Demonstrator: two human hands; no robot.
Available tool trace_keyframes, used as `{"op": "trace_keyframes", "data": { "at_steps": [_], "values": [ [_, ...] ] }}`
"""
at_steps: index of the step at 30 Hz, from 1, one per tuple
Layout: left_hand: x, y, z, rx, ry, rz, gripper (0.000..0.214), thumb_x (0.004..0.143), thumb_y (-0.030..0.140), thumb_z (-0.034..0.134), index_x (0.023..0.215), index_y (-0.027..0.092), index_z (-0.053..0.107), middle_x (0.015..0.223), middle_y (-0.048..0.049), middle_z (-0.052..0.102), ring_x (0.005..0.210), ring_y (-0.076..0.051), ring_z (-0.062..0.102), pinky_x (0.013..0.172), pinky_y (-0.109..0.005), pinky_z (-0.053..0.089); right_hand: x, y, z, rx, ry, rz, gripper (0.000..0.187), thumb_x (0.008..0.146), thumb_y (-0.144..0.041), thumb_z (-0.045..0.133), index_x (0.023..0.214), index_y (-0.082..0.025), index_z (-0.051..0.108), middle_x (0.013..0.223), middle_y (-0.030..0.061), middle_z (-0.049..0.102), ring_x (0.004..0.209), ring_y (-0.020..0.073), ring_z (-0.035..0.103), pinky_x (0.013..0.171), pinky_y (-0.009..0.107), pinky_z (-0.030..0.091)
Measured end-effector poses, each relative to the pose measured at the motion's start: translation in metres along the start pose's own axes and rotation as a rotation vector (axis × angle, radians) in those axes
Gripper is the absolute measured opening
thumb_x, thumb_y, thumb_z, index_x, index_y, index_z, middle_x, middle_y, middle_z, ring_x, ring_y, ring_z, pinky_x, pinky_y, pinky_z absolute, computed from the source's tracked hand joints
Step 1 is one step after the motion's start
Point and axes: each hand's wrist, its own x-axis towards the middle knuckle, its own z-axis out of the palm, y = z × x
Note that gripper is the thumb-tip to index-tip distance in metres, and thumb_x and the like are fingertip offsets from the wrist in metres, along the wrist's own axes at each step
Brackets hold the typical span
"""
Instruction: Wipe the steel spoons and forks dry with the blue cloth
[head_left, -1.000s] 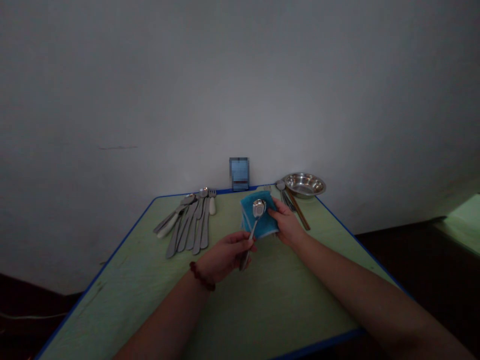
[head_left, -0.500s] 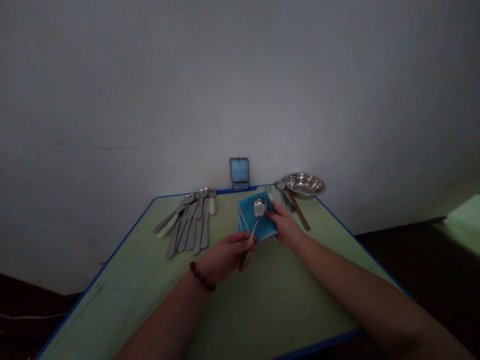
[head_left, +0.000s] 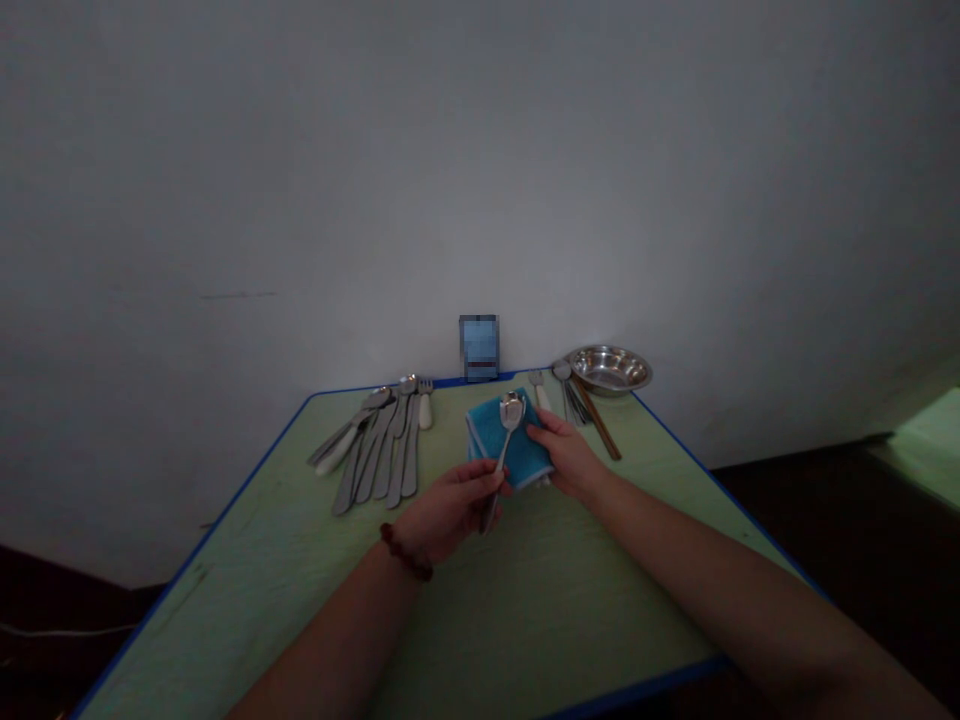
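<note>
My left hand (head_left: 450, 510), with a dark bead bracelet on its wrist, grips the handle of a steel spoon (head_left: 508, 430), holding it up with the bowl pointing away from me. A folded blue cloth (head_left: 489, 440) with pale edges lies behind the spoon's bowl, just above the tabletop. My right hand (head_left: 566, 457) holds the cloth at its right side, with the fingertips close to the spoon. The hand partly hides the cloth's right edge, and the spoon's lower handle sticks out below my left fingers.
Knives, forks and spoons (head_left: 379, 450) lie in a row at the far left of the green, blue-edged table (head_left: 225, 600). A steel bowl (head_left: 610, 370), chopsticks (head_left: 596, 420) and a fork (head_left: 536, 387) sit at the far right. A blurred blue object (head_left: 478, 347) stands against the wall.
The blue cloth has turned and shifted left, and the spoon's bowl has moved slightly left with it. My right hand has moved slightly left, and a fork behind the cloth now shows more fully.
</note>
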Motion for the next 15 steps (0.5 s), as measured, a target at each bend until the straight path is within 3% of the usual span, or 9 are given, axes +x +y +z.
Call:
{"op": "trace_keyframes", "data": {
  "at_steps": [9,15],
  "values": [
    [0.0006,0.0015,0.001,0.022,0.113,0.018,0.013,0.066,0.021,0.062,0.074,0.015,0.054,0.061,0.0031,0.058,0.043,-0.005,0.05,0.039,-0.017,0.034,-0.0022,0.0022,0.001,-0.007,-0.027,0.035,0.033,0.056,-0.023,0.062,0.089,-0.022,0.058,0.072,-0.003,0.067,0.058,0.0139,0.059,0.056,0.028,0.046],
    [0.0001,0.0021,0.0024,0.038,0.114,0.041,0.016,0.064,0.022,0.064,0.074,0.015,0.053,0.061,0.0029,0.057,0.043,-0.006,0.049,0.04,-0.018,0.034,-0.0032,0.0021,0.002,-0.025,-0.029,0.029,0.035,0.056,-0.024,0.063,0.09,-0.022,0.057,0.071,-0.0033,0.066,0.058,0.0135,0.058,0.055,0.027,0.045]
  ]
}}
